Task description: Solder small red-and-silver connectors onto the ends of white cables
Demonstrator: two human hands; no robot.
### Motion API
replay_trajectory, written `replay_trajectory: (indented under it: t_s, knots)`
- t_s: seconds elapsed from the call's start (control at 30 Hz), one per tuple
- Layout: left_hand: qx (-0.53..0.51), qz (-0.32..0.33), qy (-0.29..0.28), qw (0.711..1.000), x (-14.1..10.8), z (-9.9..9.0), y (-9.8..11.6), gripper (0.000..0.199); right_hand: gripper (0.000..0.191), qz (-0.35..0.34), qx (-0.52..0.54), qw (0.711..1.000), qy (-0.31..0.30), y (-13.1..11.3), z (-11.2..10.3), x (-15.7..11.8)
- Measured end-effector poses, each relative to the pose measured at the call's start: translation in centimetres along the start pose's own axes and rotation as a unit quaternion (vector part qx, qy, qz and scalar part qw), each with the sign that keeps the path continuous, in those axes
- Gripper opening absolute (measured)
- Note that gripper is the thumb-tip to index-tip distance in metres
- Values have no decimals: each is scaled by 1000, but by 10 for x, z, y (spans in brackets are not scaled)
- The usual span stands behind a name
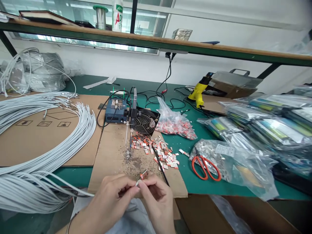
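My left hand (114,191) and my right hand (157,196) meet at the front edge of the cardboard mat, thumbs and fingertips pinched together. Between them is the tip of a thin white cable (137,183); a pale strand runs from the bundle on the left toward my left hand. A small orange-and-metal connector piece (144,175) stands just beyond my right fingertips; whether it is joined to the cable I cannot tell. Ahead lie many loose orange-and-white pieces (168,158) and a soldering iron (133,113), upright in its holder, tip down over solder scraps (127,155).
A blue soldering station (116,111) and a black fan (145,122) stand behind the mat (109,162). Bundled white cables (83,130) fill the left. Orange-handled scissors (206,167), plastic bags (243,162) and a yellow heat gun (198,92) are on the right. A shelf (146,37) spans overhead.
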State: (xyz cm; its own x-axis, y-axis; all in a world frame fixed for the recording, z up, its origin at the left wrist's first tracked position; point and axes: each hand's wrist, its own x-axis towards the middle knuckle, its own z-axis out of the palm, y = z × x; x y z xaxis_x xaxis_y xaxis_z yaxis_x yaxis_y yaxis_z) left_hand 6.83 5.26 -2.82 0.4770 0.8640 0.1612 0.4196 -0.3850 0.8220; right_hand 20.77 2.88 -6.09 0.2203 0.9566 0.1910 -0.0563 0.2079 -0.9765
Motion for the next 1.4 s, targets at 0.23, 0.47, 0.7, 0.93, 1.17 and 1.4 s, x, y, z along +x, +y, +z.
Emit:
replay_trajectory:
  t_s: [0.23,0.47,0.7,0.93,1.17,1.4]
  knots:
    - [-49,-48,-64,996,-2,-3,-3,23,29,110,19,994,-20,-11,-26,10]
    - [-172,-126,-156,964,20,-6,-16,20,33,230,59,965,-110,-6,-36,31]
    - [-224,-216,-213,926,45,-14,-39,23,35,275,11,936,-220,1,-32,69]
    - [-200,-221,-207,932,78,-35,-55,20,38,277,2,927,-251,9,-16,110]
    - [-216,-244,-206,923,89,-40,-53,20,37,284,34,932,-222,12,-12,114]
    - [-215,-260,-200,920,90,-38,-53,18,30,268,25,940,-211,12,-15,111]
